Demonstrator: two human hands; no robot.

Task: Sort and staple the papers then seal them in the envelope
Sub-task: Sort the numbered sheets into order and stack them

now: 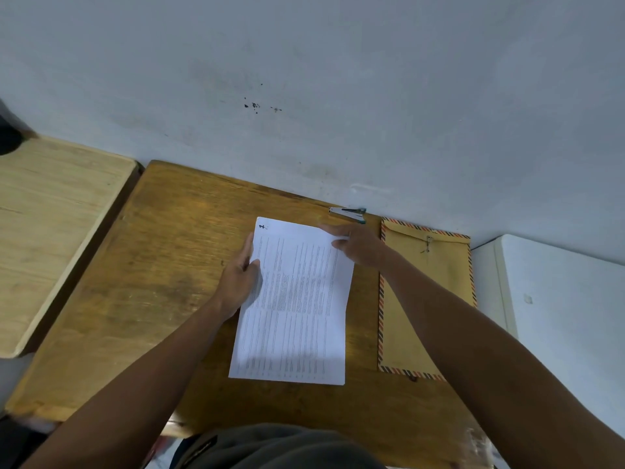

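Observation:
A white stack of printed papers (297,306) lies on the brown wooden desk (142,265), a dark mark at its top left corner. My left hand (240,282) holds the stack's left edge, thumb on top of the sheet. My right hand (358,245) pinches the top right corner of the papers. A small silver and teal stapler (348,214) sits against the wall just beyond my right hand. A brown envelope (419,299) with a striped border and a string clasp lies to the right of the papers, partly under my right forearm.
A lighter wooden desk (50,225) stands to the left, with a gap between the two. A white surface (558,299) is at the right. The pale wall (304,79) runs right behind the desk. My dark clothing fills the bottom edge.

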